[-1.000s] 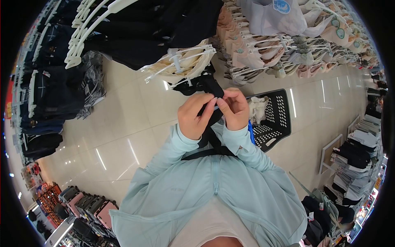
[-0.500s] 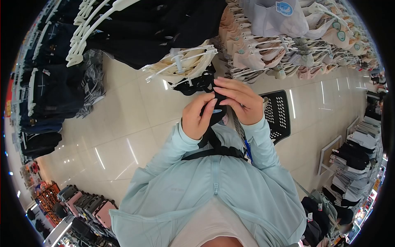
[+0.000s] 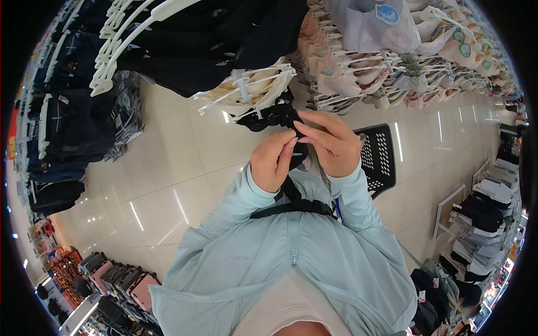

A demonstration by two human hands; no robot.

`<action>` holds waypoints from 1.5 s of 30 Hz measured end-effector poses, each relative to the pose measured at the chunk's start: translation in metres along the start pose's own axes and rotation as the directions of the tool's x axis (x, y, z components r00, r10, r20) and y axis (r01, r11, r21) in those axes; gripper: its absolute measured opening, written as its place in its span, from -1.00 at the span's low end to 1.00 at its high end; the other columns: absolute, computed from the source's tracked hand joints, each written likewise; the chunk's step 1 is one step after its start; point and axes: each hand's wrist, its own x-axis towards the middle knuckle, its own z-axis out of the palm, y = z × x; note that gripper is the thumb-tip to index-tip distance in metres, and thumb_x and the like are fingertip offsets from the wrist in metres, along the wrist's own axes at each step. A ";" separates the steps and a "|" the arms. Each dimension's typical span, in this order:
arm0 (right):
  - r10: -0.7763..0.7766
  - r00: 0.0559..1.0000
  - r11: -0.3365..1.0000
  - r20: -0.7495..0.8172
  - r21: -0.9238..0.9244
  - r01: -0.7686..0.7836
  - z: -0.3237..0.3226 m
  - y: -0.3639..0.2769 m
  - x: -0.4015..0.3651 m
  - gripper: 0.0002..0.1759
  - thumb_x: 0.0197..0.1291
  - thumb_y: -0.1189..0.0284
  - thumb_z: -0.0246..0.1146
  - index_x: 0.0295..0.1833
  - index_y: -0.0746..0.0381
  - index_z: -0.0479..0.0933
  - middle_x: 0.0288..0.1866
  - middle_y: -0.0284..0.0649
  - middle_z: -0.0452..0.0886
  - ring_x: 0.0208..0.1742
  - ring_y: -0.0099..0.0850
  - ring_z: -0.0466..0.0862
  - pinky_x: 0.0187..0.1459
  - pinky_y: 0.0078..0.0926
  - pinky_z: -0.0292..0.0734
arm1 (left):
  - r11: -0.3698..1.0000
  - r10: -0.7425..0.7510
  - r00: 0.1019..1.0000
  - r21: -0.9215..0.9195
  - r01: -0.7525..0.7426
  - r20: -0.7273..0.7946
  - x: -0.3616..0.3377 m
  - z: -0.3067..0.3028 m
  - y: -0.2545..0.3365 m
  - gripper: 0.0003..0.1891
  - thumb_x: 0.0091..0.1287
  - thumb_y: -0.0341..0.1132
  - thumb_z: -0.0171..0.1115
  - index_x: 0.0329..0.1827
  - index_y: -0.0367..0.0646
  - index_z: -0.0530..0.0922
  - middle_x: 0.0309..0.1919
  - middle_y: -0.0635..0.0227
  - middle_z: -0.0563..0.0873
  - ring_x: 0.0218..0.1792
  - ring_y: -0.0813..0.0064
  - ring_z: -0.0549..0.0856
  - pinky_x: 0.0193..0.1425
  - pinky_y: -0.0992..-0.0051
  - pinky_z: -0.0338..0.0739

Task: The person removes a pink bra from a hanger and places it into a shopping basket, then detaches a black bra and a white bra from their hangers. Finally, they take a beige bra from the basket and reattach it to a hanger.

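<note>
Our left hand (image 3: 273, 163) and right hand (image 3: 334, 147) both pinch the black garment (image 3: 274, 116) with closed fingertips. It hangs from the white hanger (image 3: 246, 84) at chest height, likely kept close for fine finger work, with the black basket (image 3: 380, 159) just beside us.

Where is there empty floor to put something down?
Bare tiles lie between the dark clothes rack and the left sleeve, and past the black basket toward the shelves. It is crowded by the hangers, where the left hand and right hand pinch the black garment.
</note>
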 end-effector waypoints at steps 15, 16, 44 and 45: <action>-0.313 0.949 0.830 -0.022 -0.492 0.263 -0.005 -0.007 0.009 -0.73 -0.36 0.64 0.18 -0.37 0.30 0.55 -0.44 -0.24 0.54 -0.42 -0.34 0.58 -0.47 -0.53 0.48 | 0.978 -0.063 0.978 -0.183 0.100 0.199 0.024 -0.009 0.002 -0.68 0.16 -0.55 0.08 0.00 -0.31 0.38 0.07 0.10 0.39 0.02 0.22 0.48 0.15 0.40 0.28; -0.317 0.948 0.830 -0.018 -0.489 0.268 -0.007 -0.011 0.009 -0.73 -0.36 0.64 0.18 -0.37 0.30 0.55 -0.44 -0.24 0.54 -0.42 -0.34 0.58 -0.47 -0.53 0.48 | 0.994 0.022 0.950 -0.110 0.013 0.310 0.030 -0.012 0.006 -0.65 0.11 -0.55 0.11 0.01 -0.31 0.38 0.08 0.09 0.38 0.10 0.17 0.42 0.20 0.37 0.24; -0.159 0.985 0.826 0.059 -0.539 0.166 -0.027 -0.033 0.007 -0.74 -0.36 0.63 0.21 -0.38 0.27 0.56 -0.45 -0.29 0.55 -0.46 -0.38 0.56 -0.47 -0.55 0.46 | 0.888 0.418 0.676 -0.118 -0.444 0.606 0.067 -0.008 -0.017 -0.64 -0.09 -0.49 0.24 -0.15 -0.14 0.48 -0.14 0.36 0.52 -0.09 0.33 0.48 -0.02 0.39 0.34; -0.157 0.986 0.824 0.053 -0.543 0.160 -0.024 -0.030 0.006 -0.74 -0.36 0.63 0.21 -0.38 0.27 0.56 -0.45 -0.29 0.55 -0.46 -0.38 0.56 -0.47 -0.55 0.46 | 0.916 0.356 0.678 -0.098 -0.389 0.643 0.064 -0.009 -0.018 -0.62 -0.08 -0.53 0.23 -0.12 -0.13 0.49 -0.10 0.35 0.52 -0.08 0.32 0.48 0.00 0.39 0.34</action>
